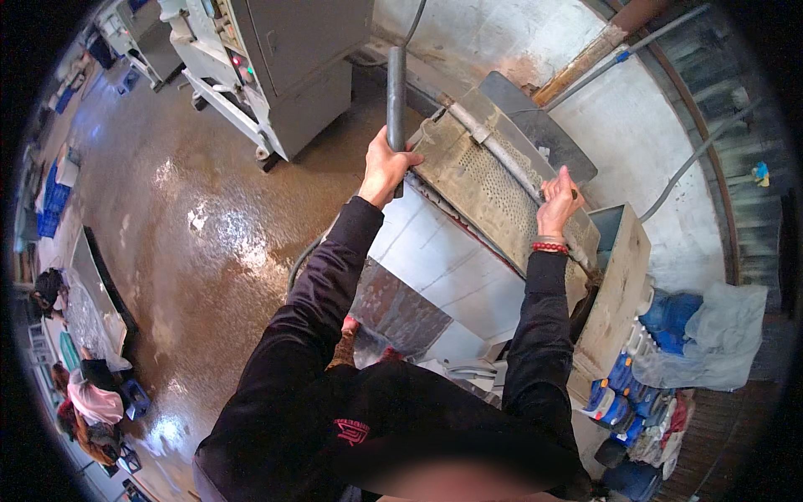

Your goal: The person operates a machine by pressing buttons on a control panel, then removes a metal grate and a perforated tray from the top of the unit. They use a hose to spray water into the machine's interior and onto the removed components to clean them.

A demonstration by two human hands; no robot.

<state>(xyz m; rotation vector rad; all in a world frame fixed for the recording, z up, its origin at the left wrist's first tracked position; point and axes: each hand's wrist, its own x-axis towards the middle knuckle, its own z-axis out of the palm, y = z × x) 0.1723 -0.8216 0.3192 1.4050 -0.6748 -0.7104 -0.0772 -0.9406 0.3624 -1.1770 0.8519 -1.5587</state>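
Black sleeves point(539, 335) — red beaded bracelet point(549, 248) — pink emblem point(352, 431)

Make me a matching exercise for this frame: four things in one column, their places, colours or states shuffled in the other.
1. Tube
2. Bracelet
3. Panel
4. Floor

A. Full of small holes
B. Wet and shiny
C. Gripped in the left hand
D. Red

Pairs: 1-C, 2-D, 3-A, 4-B

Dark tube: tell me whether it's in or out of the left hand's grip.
In: the left hand wraps around the dark tube, which shows on both sides of it.
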